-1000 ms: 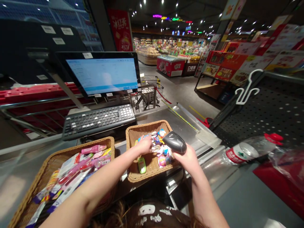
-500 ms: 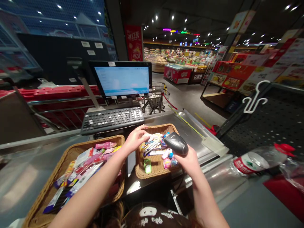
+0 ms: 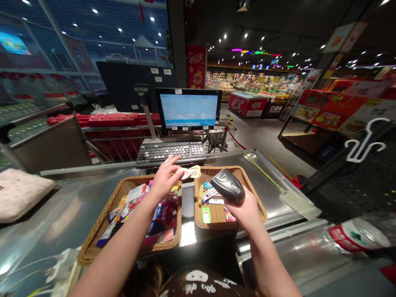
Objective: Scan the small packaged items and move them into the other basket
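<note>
**Q:** Hey, what's my left hand up to, and which way's that thing lying?

**A:** Fingers pinching a small pale-yellow packet, long side running crosswise, sticking out right toward the barcode scanner gripped in my right hand, above the wicker basket.

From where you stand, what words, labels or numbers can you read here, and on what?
Red banner: "冰红茶", blurred, so uncertain.
Screen: too small to read.
Keyboard: keys too small.
Bottle label: too blurred.
Scanner: no legible marking.
Packet in left hand: too small.
</note>
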{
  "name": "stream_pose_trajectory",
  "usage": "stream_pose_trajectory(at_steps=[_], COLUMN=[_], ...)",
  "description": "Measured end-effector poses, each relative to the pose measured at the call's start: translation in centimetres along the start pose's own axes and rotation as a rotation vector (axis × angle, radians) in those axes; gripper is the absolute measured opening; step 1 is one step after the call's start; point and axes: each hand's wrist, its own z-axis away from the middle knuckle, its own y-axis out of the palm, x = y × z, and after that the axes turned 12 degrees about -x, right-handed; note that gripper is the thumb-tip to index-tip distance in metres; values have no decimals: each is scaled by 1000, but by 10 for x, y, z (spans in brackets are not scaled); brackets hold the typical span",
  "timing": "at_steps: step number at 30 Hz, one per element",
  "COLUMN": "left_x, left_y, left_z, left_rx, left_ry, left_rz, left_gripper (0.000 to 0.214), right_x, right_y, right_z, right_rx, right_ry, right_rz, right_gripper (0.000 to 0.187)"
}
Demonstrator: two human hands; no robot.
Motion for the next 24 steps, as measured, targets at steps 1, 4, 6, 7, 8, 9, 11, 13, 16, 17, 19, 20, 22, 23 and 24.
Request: stream_pose_trajectory(at_steps=[1, 4, 6, 7, 8, 9, 11, 13, 16, 17, 19, 20, 22, 23, 24], left_x=[2, 8, 12, 15, 18, 22, 29, 35, 42, 44, 49, 50, 53, 54, 54], left_y=[-6, -22, -33, -38, -43, -47, -55, -61, -69, -71, -74, -76, -78, -79, -79], left_z=[2, 9, 13, 15, 17, 19, 23, 27, 34, 36, 39, 40, 42, 43, 43], left_rx=[-14, -53, -77, -88, -100, -114, -139, -155, -167, -168, -171, -172, -175, -176, -176], left_ry=[-5, -39, -64, -68, -68, -68, -79, -107, -139, -144, -151, -154, -157, -157, -156], left_rz=[-11, -52, -78, -88, -97, -108, -137, -165, -187, -189, -191, -192, -195, -197, -198], left_gripper=[37, 37, 36, 36, 36, 35, 34, 33, 32, 32, 32, 31, 31, 31, 31], right_x=[3, 11, 18, 21, 24, 28, 33, 38, 43, 44, 46, 47, 49, 50, 51], right_y=[4, 15, 23, 28, 33, 37, 47, 57, 68, 70, 74, 75, 77, 78, 79], right_z=[1, 2, 3, 4, 4, 5, 7, 9, 12, 12, 13, 14, 14, 14, 14], right_rx=[15, 39, 59, 72, 88, 107, 152, 191, 235, 245, 255, 258, 262, 265, 267], right_ry=[-12, -60, -96, -110, -120, -125, -118, -110, -113, -117, -123, -126, -130, -133, -137], right_rz=[-2, -2, -11, -19, -30, -39, -55, -65, -75, -74, -68, -62, -47, -40, -35], right_gripper=[16, 15, 18, 20, 20, 19, 18, 18, 14, 13, 12, 13, 13, 13, 12])
